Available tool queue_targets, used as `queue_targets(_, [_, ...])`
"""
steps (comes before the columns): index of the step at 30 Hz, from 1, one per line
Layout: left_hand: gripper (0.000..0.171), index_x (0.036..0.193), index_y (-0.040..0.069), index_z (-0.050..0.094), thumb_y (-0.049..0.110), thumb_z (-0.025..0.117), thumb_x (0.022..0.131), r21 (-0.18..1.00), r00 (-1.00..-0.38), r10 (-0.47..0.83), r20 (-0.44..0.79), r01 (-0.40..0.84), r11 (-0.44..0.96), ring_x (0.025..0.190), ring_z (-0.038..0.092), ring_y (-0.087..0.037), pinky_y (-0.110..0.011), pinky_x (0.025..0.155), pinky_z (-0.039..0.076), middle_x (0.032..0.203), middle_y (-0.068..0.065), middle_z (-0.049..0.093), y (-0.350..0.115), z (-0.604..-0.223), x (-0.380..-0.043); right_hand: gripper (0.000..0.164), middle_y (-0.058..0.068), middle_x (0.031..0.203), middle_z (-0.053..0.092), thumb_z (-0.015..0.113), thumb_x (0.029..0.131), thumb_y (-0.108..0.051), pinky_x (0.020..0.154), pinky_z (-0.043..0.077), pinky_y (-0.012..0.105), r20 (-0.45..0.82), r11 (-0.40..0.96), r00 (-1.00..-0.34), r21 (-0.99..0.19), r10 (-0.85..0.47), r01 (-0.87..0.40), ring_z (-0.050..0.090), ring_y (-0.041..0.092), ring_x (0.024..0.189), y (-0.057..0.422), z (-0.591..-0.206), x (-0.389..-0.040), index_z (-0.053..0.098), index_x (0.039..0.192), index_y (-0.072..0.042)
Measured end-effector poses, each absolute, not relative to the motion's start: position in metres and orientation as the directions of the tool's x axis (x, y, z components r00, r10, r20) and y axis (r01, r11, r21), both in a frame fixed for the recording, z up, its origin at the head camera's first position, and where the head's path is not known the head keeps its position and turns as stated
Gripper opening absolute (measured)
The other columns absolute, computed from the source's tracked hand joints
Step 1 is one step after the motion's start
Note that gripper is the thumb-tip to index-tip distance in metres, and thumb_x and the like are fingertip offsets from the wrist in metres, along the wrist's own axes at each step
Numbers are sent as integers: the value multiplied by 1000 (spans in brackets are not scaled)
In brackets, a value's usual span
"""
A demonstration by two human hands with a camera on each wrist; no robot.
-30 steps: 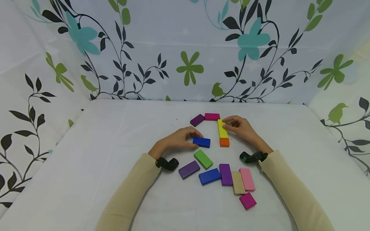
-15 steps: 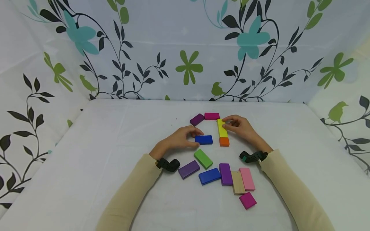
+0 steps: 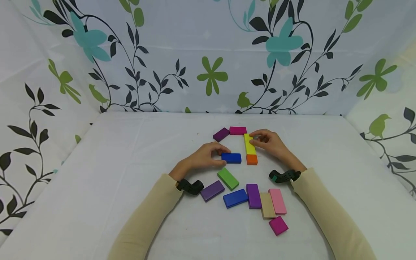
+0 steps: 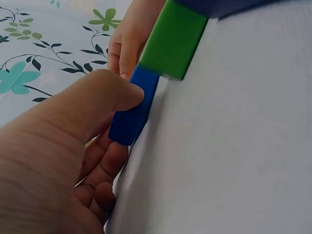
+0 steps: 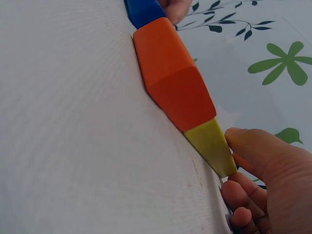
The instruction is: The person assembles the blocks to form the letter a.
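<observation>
My left hand [image 3: 207, 156] pinches a blue block [image 3: 231, 158] lying on the white table, thumb on its near side in the left wrist view. Just right of that block, a small gap away, an orange block [image 3: 251, 159] sits end to end with a yellow block [image 3: 249, 145]. My right hand [image 3: 270, 142] holds the yellow block near its far end between thumb and fingers. A magenta block [image 3: 238, 130] lies at the yellow block's far end, and a dark purple block [image 3: 221, 134] slants off its left. The right hand's fingertips are partly hidden behind the yellow block in the right wrist view.
Nearer me lie a green block [image 3: 228, 179], a purple block [image 3: 212, 191], another blue block [image 3: 235, 198], an upright-lying violet block [image 3: 254, 196], a tan block [image 3: 267, 206], a pink block [image 3: 277, 201] and a small magenta block [image 3: 278, 226]. Patterned cloth [image 3: 169, 54] stands behind the table.
My left hand has slid the blue block to the right and straightened it, bringing it closer to the yellow and orange blocks. The right hand stays at the yellow block.
</observation>
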State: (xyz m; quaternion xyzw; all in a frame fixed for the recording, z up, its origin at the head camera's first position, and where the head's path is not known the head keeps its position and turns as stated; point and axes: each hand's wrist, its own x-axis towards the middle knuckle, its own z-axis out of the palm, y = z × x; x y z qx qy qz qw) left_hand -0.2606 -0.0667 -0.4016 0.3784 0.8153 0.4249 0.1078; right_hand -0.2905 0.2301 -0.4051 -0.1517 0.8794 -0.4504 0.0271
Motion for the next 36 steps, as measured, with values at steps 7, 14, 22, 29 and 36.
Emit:
queue_targets(7, [39, 126, 2, 63, 11, 71, 88, 773, -685, 713, 150, 531, 347, 104, 52, -18, -27, 94, 43, 123, -10, 63, -61, -401, -257, 37, 12, 106, 57, 70, 92, -28, 71, 40, 25, 88, 557, -952, -794, -292, -244, 48, 25, 88, 230, -404, -290, 65, 123, -8])
queue_targets(14, [40, 128, 5, 62, 14, 70, 90, 765, -687, 715, 133, 530, 367, 106, 52, -17, -28, 96, 43, 124, -7, 62, -56, -403, -257, 37, 12, 106, 58, 70, 92, -27, 70, 40, 24, 86, 561, -953, -792, -290, -242, 48, 25, 88, 230, -403, -289, 65, 123, -7])
queue_targets(22, [40, 129, 5, 62, 15, 70, 91, 768, -687, 716, 121, 522, 371, 106, 52, -17, -29, 96, 42, 125, -8, 61, -55, -402, -255, 38, 12, 107, 57, 70, 92, -28, 71, 40, 24, 87, 559, -953, -793, -291, -243, 48, 26, 88, 231, -405, -290, 65, 123, -8])
queue_targets(29, [40, 129, 3, 62, 14, 70, 91, 760, -680, 721, 132, 537, 367, 106, 53, -18, -28, 96, 43, 124, -9, 61, -54, -400, -254, 39, 13, 107, 57, 69, 92, -29, 72, 40, 24, 87, 563, -952, -789, -293, -245, 48, 25, 88, 231, -405, -289, 64, 124, -8])
queue_targets(36, [41, 129, 4, 61, 15, 70, 91, 763, -681, 721, 124, 530, 370, 105, 52, -18, -28, 96, 42, 124, -9, 61, -52, -399, -252, 38, 12, 110, 58, 69, 92, -29, 73, 41, 25, 91, 563, -952, -788, -292, -248, 48, 25, 89, 231, -406, -291, 65, 123, -8])
